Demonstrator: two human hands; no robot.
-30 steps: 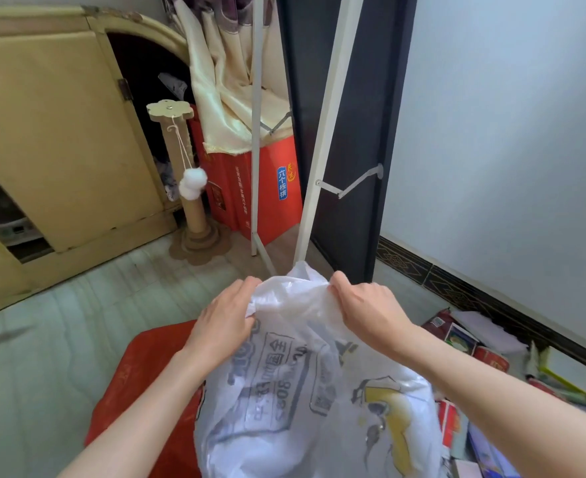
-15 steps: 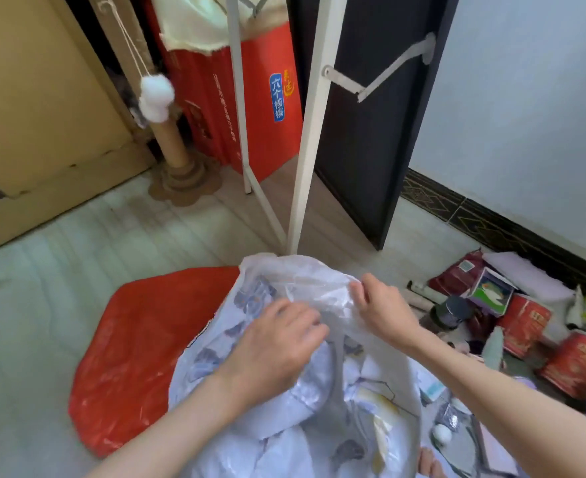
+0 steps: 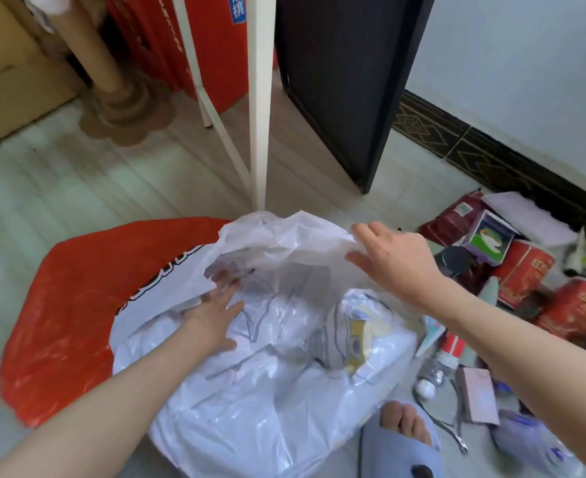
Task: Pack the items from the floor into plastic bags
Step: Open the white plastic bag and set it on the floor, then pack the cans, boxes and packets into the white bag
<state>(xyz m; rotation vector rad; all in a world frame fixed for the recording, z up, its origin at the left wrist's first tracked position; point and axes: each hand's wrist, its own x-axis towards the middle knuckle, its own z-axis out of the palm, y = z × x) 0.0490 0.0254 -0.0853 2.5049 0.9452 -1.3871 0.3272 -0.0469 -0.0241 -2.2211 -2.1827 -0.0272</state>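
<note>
Mouth of the white plastic bag (image 3: pixel 271 339) gapes between the two hands, and that opening is what the next move turns on. The right hand (image 3: pixel 393 260) makes the upper grip: its fingertips appear to pinch the far rim of the film and lift it, so the opening faces up and toward the person. The left hand (image 3: pixel 212 313) lies lower and nearer the body, fingers spread flat against the inner wall, pressing the plastic down and aside instead of clenching it. Below and to the left of that hand a red bag (image 3: pixel 63 305) lies slack on the floor (image 3: pixel 77 181), partly under the white one.

The items still to be packed lie entirely on the right-hand side of the upper grip: red tins (image 3: pixel 526 270), a small printed box (image 3: pixel 488 241), a dark red pouch (image 3: pixel 454 219) beyond it, a pink box (image 3: pixel 478 395), a small bottle (image 3: pixel 436 370) and metal nippers (image 3: pixel 454 426) nearer the foot (image 3: pixel 405 420). The pile runs as a band from the wall side back toward the person, just beside the bag's right edge.

By that layout, the right hand is plainly the nearer one for picking; it would have to give up the rim, leaving the left to hold the mouth wide.
</note>
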